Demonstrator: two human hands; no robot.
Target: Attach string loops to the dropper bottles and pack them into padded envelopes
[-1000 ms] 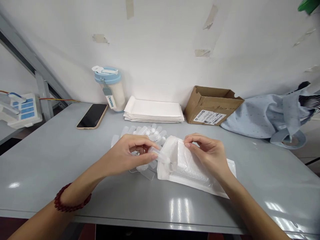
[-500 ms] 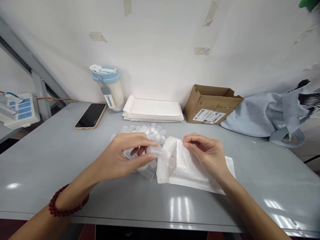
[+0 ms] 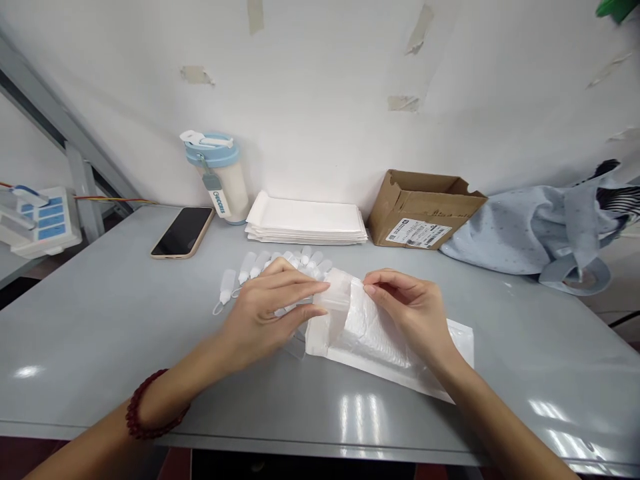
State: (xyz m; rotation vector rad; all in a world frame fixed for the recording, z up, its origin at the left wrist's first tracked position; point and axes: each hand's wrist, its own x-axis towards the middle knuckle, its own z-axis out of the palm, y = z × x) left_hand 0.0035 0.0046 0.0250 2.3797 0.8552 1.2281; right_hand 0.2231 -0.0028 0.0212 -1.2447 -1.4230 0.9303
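My left hand (image 3: 273,310) has a small clear plastic bottle (image 3: 334,300) between the tips of its thumb and fingers. The bottle lies at the opening of a white bubble mailer (image 3: 377,327), its front end inside. With thumb and fingertips, my right hand (image 3: 413,303) pinches the upper edge of the mailer's mouth. The mailer's flap is folded out to the left. Under and behind my left hand several more clear plastic bottles (image 3: 229,283) with white caps and loops lie on the table, partly hidden by the hand.
Against the wall stand a drink cup (image 3: 233,190) with a blue lid, a stack of white mailers (image 3: 310,217) and an open cardboard box (image 3: 425,207). A phone (image 3: 183,231) lies on the grey table (image 3: 90,333) at left. A light blue cloth bag (image 3: 515,230) sits at right.
My left hand has moved right and slightly down, carrying the bottle into the mailer's mouth. The mailer has tilted a little. My right hand keeps its pinch in nearly the same place.
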